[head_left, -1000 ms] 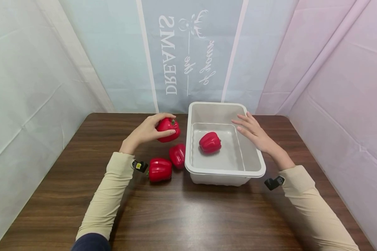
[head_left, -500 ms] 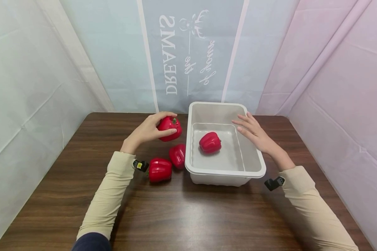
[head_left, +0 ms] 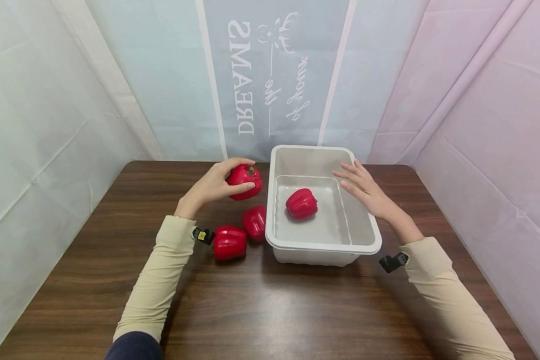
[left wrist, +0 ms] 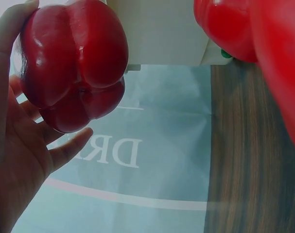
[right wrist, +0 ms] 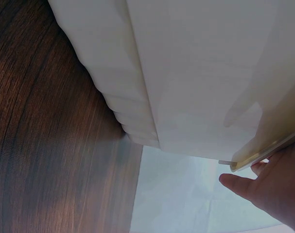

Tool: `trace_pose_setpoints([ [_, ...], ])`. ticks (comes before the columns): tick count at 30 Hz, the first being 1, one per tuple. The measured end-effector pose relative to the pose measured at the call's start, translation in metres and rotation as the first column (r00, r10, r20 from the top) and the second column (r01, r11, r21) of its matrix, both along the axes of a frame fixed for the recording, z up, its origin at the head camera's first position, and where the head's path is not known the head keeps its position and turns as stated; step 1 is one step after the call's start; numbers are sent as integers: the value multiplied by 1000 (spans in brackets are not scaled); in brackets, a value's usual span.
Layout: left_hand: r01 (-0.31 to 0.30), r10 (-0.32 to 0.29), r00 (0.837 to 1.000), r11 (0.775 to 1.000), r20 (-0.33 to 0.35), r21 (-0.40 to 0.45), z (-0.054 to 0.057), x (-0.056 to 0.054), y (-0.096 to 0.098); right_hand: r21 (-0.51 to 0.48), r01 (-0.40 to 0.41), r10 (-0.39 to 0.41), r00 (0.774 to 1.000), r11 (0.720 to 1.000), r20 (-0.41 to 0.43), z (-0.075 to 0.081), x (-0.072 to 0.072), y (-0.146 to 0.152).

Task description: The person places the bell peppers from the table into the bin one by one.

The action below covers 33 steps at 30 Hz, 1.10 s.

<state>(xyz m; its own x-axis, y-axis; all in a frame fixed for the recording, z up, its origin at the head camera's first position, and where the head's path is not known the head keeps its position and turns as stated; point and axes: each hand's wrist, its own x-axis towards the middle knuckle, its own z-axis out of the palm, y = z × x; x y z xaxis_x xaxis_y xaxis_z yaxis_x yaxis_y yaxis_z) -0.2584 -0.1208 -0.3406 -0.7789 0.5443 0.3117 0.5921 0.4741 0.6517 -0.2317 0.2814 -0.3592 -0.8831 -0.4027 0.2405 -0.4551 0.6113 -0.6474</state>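
My left hand grips a red bell pepper, thumb on its near side and fingers over the far side. In the left wrist view, the lobed bottom of this bell pepper faces the camera. It hangs above the table, just left of a pale grey plastic bin. Another red bell pepper lies on its side inside the bin. My right hand lies across the bin's right rim, fingers spread and extended over the inside. From the right wrist, that hand shows at the rim, beside the bin wall.
Two more red bell peppers lie on the wooden table: one against the bin's left side, the other nearer, below the left wrist. A printed blue-grey curtain hangs behind the table, with pale cloth on both sides.
My left hand has shifted slightly right and up with the bell pepper, closer to the bin. The right hand, the bin and the other peppers have stayed put.
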Motion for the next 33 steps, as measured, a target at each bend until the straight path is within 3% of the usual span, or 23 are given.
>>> trace_pose_setpoints([
  [7,25,-24,998,1000,-64,5,6,0,3,-1,2,-2,1000,1000,-1,0,0,0],
  [33,9,-8,998,1000,-58,7,11,-1,6,1,7,-7,1000,1000,5,3,1,-2],
])
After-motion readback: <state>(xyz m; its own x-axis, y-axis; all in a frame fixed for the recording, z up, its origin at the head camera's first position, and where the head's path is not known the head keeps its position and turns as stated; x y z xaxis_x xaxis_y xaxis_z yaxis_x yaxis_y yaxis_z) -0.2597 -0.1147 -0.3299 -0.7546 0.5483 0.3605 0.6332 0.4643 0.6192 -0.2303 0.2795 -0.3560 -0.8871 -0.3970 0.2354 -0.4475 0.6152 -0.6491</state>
